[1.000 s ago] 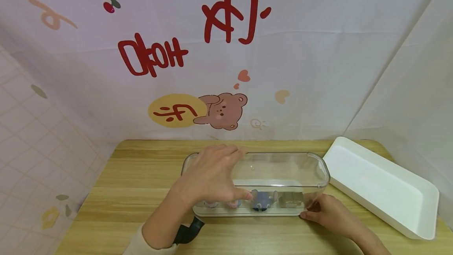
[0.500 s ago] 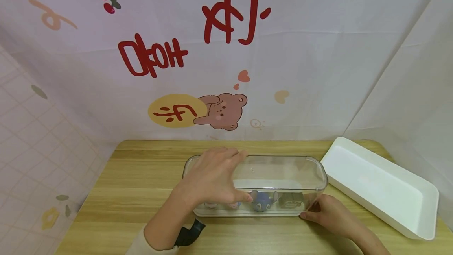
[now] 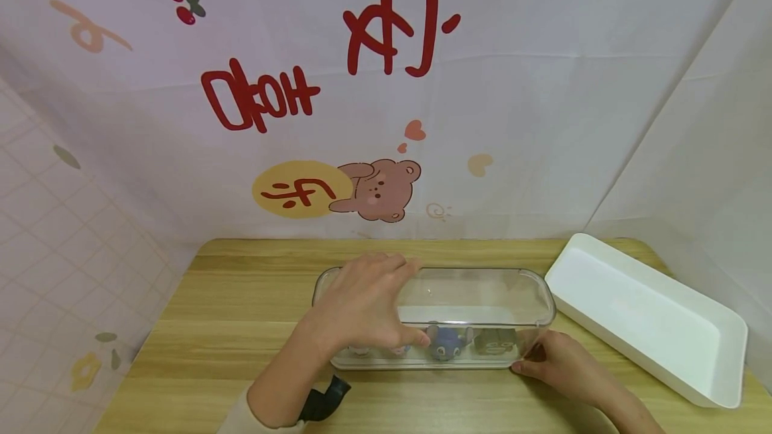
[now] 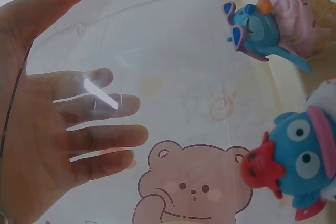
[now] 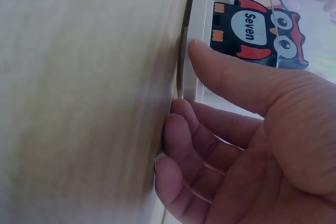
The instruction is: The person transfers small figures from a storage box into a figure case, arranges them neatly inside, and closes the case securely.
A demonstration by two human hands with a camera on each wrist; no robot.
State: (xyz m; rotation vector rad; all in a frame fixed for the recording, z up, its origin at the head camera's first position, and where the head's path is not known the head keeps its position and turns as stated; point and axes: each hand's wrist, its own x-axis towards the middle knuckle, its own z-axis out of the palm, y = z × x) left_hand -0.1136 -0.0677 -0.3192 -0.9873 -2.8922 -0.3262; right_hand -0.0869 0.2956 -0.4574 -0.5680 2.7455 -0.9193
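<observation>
A clear display box cover (image 3: pixel 476 295) stands over a long white base (image 3: pixel 422 366). My left hand (image 3: pixel 368 303) spans the cover, thumb on its near side and fingers toward the far side; the left wrist view shows those fingers through the plastic. With thumb and curled fingers, my right hand (image 5: pixel 231 124) pinches the base at its right end. Inside stand several small figurines: a big-eared blue one (image 3: pixel 445 343), an owl marked "Seven" (image 5: pixel 257 30), a blue one with a red mouth (image 4: pixel 294 156) and one with sunglasses (image 4: pixel 254 32). My left hand partly hides two of them.
A shallow white tray (image 3: pixel 639 313) lies aslant on the right of the wooden table (image 3: pixel 253 286), close to the box's far right corner. Behind the table hangs a printed white cloth (image 3: pixel 531 119). A black strap (image 3: pixel 326 400) sits by my left wrist.
The clear cover has sunk a little toward the base, its top edge now lower in the head view. My left hand has gone down slightly with it; my right hand stays at the base.
</observation>
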